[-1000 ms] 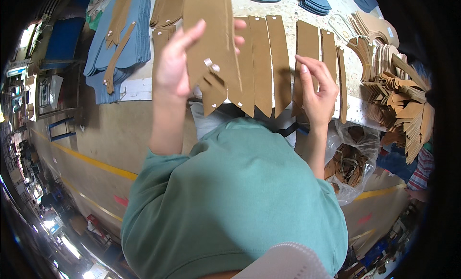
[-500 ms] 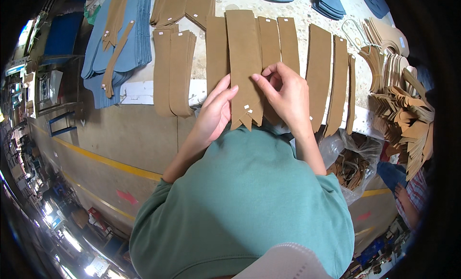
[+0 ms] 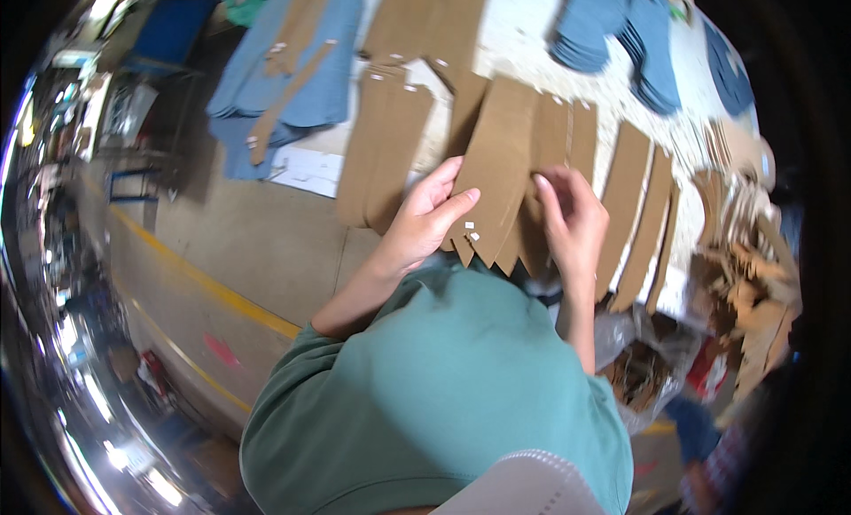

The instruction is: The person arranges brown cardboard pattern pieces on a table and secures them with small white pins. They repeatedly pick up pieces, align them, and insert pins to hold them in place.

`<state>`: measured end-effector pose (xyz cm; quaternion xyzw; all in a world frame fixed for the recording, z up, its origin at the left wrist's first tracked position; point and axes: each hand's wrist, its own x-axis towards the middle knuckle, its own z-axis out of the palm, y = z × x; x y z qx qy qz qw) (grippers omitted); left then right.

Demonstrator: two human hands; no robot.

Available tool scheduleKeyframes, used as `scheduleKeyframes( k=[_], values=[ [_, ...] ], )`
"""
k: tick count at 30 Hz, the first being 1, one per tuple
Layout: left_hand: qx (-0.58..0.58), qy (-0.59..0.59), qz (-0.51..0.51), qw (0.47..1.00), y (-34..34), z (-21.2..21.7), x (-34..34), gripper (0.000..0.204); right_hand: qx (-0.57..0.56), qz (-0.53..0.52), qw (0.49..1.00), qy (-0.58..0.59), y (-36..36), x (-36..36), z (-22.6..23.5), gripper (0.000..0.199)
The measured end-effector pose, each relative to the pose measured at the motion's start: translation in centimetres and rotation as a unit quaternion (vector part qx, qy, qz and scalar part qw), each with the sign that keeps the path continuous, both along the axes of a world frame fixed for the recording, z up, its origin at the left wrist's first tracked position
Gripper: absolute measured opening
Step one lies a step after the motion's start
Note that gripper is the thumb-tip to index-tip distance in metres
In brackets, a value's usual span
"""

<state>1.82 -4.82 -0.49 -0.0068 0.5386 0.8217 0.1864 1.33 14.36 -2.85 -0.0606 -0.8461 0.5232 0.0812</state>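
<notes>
Head view: both hands' fingers (image 3: 461,200) grip a tan strip (image 3: 501,174) (pointed end toward the person), lengthwise up-down.

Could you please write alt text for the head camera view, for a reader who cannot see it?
Seen from above, a person in a green top holds a fanned stack of long brown cut pieces at the table edge, left hand on one side, right hand on the other. More brown strips lie in a row alongside, with blue cut pieces farther back on the pale table.
</notes>
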Motion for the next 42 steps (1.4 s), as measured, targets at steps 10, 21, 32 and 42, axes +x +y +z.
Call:
scheduleKeyframes(
  k=[10,21,32,42],
  values=[
    [-0.179,0.126,0.015,0.976,-16.7,13.4,-7.3,0.049,0.121,0.03,0.989,0.075,0.3,-0.1,-1.0,0.008],
    [-0.306,0.018,0.195,0.932,-28.9,6.1,-16.5,0.037,0.126,0.035,0.987,0.096,0.5,0.3,-1.3,0.008],
    [-0.74,0.097,0.164,0.645,-28.8,3.7,-17.0,0.062,0.127,0.037,0.987,0.092,0.4,0.3,-1.4,0.008],
    [-0.795,0.152,0.09,0.58,-27.7,3.4,-17.8,0.083,0.081,0.047,0.99,0.109,1.0,2.5,-0.8,0.006]
  ],
)
